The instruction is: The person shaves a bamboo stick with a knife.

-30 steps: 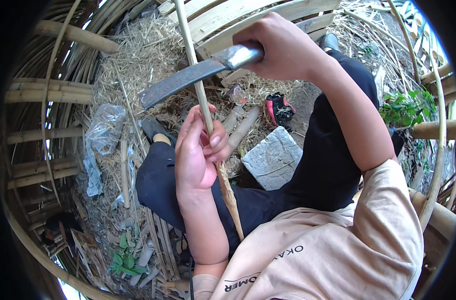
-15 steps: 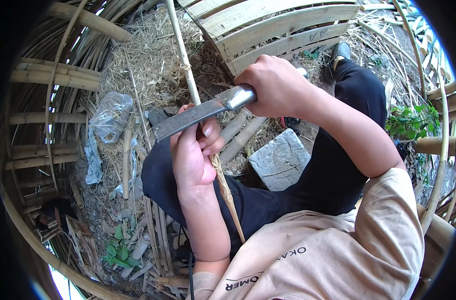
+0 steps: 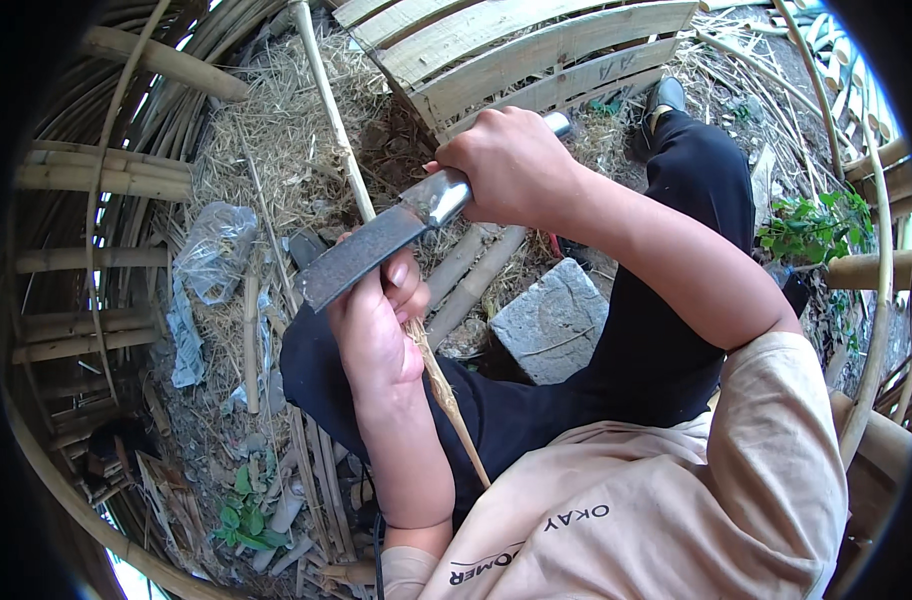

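My left hand is closed around a long, slender wooden stick, which slants from the top of the view down to my shirt. Its lower stretch looks roughly shaved and tapers toward my body. My right hand grips the metal handle of a broad-bladed knife. The dark, blunt-ended blade lies across the stick, over the fingers of my left hand, and hides part of both. Whether the edge touches the wood I cannot tell.
Ahead stands a slatted wooden crate. A square stone block sits by my bent leg, beside bamboo pieces. To the left lie a clear plastic bag and straw, near a bamboo-pole wall.
The knife and my right hand have shifted left and slightly toward me, with the blade tilted more steeply. The stick's upper end has swung left in view, and the whole view has shifted slightly.
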The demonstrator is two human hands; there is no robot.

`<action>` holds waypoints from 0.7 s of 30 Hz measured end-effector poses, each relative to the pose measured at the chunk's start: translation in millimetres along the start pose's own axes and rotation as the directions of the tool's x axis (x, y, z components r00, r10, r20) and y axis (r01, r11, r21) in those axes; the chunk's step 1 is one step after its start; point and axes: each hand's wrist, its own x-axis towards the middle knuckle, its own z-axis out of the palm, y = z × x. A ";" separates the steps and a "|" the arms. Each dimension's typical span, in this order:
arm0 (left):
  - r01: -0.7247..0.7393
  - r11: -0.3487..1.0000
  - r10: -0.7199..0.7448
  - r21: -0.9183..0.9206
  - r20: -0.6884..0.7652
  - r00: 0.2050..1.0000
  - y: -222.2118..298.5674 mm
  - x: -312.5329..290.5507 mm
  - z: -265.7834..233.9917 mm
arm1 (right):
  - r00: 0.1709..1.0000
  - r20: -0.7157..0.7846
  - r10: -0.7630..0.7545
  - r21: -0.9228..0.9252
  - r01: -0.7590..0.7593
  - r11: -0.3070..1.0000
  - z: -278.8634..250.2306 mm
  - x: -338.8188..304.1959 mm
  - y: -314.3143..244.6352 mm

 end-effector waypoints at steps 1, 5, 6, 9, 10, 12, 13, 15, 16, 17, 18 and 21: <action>-0.006 1.000 0.006 0.000 -0.003 1.000 0.3 0.3 0.0 | 1.000 -0.006 0.001 -0.004 -0.001 1.000 1.3 1.0 0.1; -0.017 1.000 0.017 0.000 0.010 1.000 1.3 -0.5 0.8 | 0.999 -0.028 -0.023 -0.049 0.022 0.999 -1.5 1.3 -2.5; -0.025 1.000 0.025 0.000 0.001 1.000 1.1 0.0 0.6 | 0.999 -0.030 -0.026 -0.049 0.024 0.998 -2.7 1.3 -3.1; -0.030 1.000 0.030 0.002 -0.014 0.999 1.0 -0.5 2.1 | 0.999 -0.027 -0.028 -0.053 0.026 0.998 -3.3 0.9 -4.1; -0.021 1.000 0.021 0.005 -0.011 1.000 4.2 -2.3 6.2 | 0.999 -0.021 -0.026 -0.056 0.024 0.998 -2.4 1.0 -3.4; -0.013 1.000 0.013 0.025 -0.009 1.000 6.0 -2.8 8.8 | 1.000 -0.018 -0.022 -0.074 0.020 0.997 -0.2 1.1 -1.9; -0.016 0.999 0.017 0.043 -0.012 1.000 6.9 -2.5 8.6 | 1.000 -0.020 -0.022 -0.088 0.021 0.996 1.2 1.8 -2.3; -0.019 0.998 0.021 0.062 -0.020 1.000 6.0 -1.3 7.2 | 0.999 -0.037 -0.030 -0.101 0.026 0.995 4.9 1.3 -0.7; -0.022 0.998 0.023 0.065 -0.023 0.999 4.6 -0.1 5.8 | 0.998 -0.054 -0.039 -0.101 0.033 0.994 6.9 0.9 1.1; -0.024 0.997 0.025 0.067 -0.027 0.999 3.5 0.6 4.6 | 0.996 -0.070 -0.047 -0.101 0.039 0.994 7.4 1.6 2.6; -0.026 0.999 0.026 0.026 -0.015 1.000 1.3 0.0 5.3 | 0.996 -0.073 0.048 -0.101 -0.055 0.993 6.2 4.6 4.5; -0.001 1.000 0.001 -0.006 0.005 1.000 -6.7 -1.7 7.9 | 0.987 -0.094 0.132 -0.161 -0.146 0.976 -3.6 17.5 19.1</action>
